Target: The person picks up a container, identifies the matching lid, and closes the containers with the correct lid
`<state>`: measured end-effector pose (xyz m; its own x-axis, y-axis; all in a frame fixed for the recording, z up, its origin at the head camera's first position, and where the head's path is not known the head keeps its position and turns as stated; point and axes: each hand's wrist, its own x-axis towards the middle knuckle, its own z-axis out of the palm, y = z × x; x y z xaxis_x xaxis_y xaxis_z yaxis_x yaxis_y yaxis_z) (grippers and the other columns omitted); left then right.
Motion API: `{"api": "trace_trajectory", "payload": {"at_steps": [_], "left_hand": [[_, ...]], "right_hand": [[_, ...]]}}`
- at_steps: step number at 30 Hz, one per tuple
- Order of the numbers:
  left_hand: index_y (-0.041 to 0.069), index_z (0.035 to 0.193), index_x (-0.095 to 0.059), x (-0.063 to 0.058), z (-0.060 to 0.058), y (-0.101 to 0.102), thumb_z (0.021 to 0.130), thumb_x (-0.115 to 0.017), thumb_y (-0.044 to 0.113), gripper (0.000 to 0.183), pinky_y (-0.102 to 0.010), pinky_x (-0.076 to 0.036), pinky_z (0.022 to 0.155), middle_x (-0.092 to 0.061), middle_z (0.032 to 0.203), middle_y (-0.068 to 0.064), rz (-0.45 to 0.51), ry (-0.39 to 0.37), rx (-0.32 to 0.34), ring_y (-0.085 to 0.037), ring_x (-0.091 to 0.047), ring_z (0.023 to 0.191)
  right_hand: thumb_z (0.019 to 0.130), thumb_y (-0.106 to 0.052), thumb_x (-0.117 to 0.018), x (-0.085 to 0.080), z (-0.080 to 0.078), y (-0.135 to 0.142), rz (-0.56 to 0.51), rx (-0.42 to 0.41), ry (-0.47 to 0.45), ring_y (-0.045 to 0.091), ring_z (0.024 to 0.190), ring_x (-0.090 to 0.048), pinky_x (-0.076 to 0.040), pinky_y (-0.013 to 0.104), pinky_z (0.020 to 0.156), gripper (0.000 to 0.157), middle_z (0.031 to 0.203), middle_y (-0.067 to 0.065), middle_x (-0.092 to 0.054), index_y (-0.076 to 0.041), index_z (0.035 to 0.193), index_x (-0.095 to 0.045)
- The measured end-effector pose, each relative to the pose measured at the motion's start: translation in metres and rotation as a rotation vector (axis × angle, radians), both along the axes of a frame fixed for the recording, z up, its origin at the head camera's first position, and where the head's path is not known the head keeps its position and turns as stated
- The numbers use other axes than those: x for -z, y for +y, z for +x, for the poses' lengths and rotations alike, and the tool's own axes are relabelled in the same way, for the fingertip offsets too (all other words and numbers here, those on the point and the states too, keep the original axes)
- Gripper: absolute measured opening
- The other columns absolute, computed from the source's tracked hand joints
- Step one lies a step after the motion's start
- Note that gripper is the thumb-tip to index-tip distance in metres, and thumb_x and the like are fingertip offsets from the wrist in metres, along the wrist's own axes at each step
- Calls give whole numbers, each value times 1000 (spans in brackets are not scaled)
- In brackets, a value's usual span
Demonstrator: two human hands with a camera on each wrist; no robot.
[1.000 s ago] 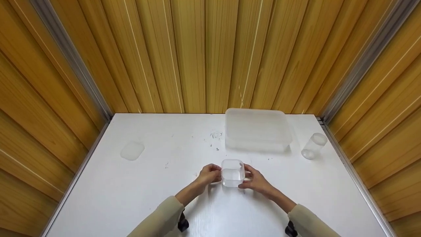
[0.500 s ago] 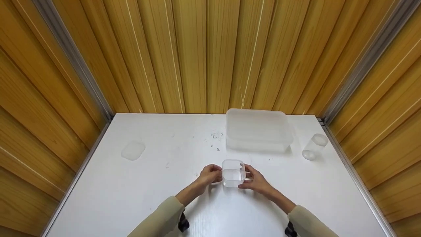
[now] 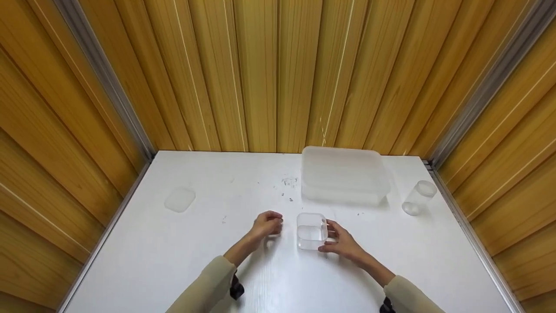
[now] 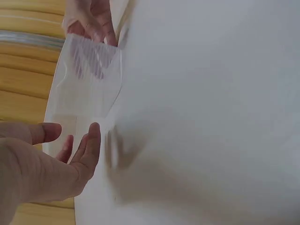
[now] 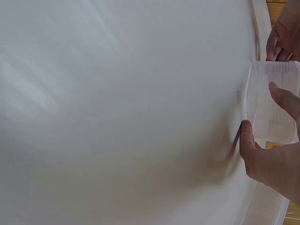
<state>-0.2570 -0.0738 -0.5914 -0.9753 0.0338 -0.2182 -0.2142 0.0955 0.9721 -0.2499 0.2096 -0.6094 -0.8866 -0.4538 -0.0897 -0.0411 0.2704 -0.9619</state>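
Note:
A small clear plastic box point(image 3: 312, 243), square with rounded corners and uncovered at the top, stands upright on the white table. My right hand point(image 3: 343, 241) grips its right side, with thumb and fingers spread along the wall. In the right wrist view the thumb point(image 5: 283, 99) overlaps the box's wall point(image 5: 274, 124). Left of the box, a small gap away, my left hand point(image 3: 266, 226) hovers with nothing in it. Its fingers point(image 4: 89, 150) bend loosely toward the box point(image 4: 86, 89) in the left wrist view.
A flat translucent lid-like piece point(image 3: 180, 200) lies on the left of the white table point(image 3: 208, 174). At the back right sits a large frosted plastic bin point(image 3: 343, 195). Near the right edge stands a clear cylindrical jar point(image 3: 419, 199). Wood-patterned walls point(image 3: 295, 78) enclose the table.
My left hand has moved away from the box's left side, leaving a gap. My right hand stays at the box's right side. The head view has shifted slightly.

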Motion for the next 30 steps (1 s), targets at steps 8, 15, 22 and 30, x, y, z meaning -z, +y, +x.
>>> {"api": "trace_trajectory", "payload": {"at_steps": [8,15,22,30], "left_hand": [[-8,127,-60,-17,-44,-112,100,-55,8,32,-42,-54,98,-64,115,-21,-16,-15,-492,-31,-62,107],[-5,122,-60,-13,-51,-197,95,-51,9,32,-54,-40,109,-59,129,-29,-433,-13,-904,-44,-52,125],[-17,132,-48,2,-37,-239,97,-48,14,46,-62,-35,111,-47,138,-38,-625,-206,-914,-51,-40,134],[-24,128,-49,12,-27,-240,98,-43,13,48,-61,-38,110,-48,133,-43,-703,-237,-781,-55,-44,129]], "right_hand": [[83,0,-77,-4,1,10,-1,-18,-5,51,133,-50,-51,51,108,88,147,37,-43,9,155,-26],[82,-5,-83,-2,1,10,60,12,32,47,130,-52,-51,54,107,91,146,34,-47,5,155,-30],[75,-9,-90,-1,7,-4,149,78,67,33,114,-57,-56,41,93,95,139,28,-53,5,152,-36],[70,-7,-92,-2,6,-11,171,81,115,33,108,-58,-52,36,84,97,129,27,-55,7,150,-38]]}}
